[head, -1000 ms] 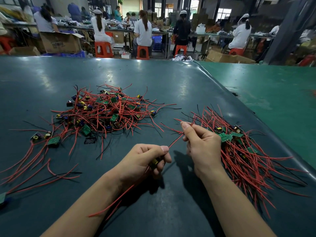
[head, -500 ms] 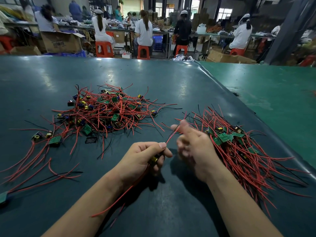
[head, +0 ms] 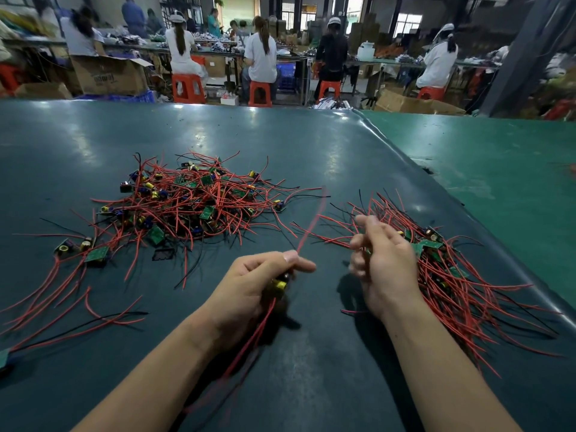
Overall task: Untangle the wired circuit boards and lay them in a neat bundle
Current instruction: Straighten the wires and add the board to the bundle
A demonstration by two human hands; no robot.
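My left hand (head: pixel 249 285) grips one wired board (head: pixel 279 283), red lead up. My right hand (head: pixel 381 257) blurred, fingers seemingly loose. Tangled pile (head: pixel 187 201) mid-tabletop (head: pixel 280 145); sorted bundle (head: pixel 452 269) along right edge.

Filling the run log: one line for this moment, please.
left hand: grips board with red wire | right hand: open, blurred, beside bundle | tangled pile: remaining

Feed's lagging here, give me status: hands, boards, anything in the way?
Left hand grips one wired board. Right hand blurred, fingers loosely curled, grip unclear. Tangled pile far left, laid bundle right. Nothing blocking.
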